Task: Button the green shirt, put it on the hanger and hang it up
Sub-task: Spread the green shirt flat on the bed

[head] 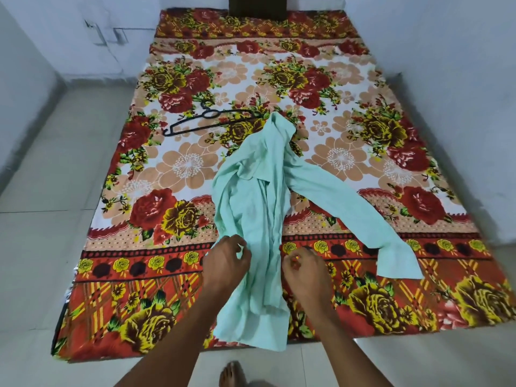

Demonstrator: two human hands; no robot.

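The pale green shirt (251, 208) lies bunched lengthwise on the floral bedsheet (173, 169), collar end far from me. One long sleeve stretches out to the right, its cuff (396, 261) flat on the sheet. My left hand (226, 261) pinches the shirt's left edge near the hem with curled fingers. Beside the shirt's right edge, my right hand (305, 265) has its fingers curled and touches the fabric; I cannot make out whether it holds any. A black plastic hanger (212, 118) lies on the sheet beyond the shirt, to the left of the collar.
The sheet covers a low mattress on a pale tiled floor (42, 219). White walls close in on the left, back and right. A dark object (258, 7) stands at the far end. My bare foot (231, 372) is on the tiles at the near edge.
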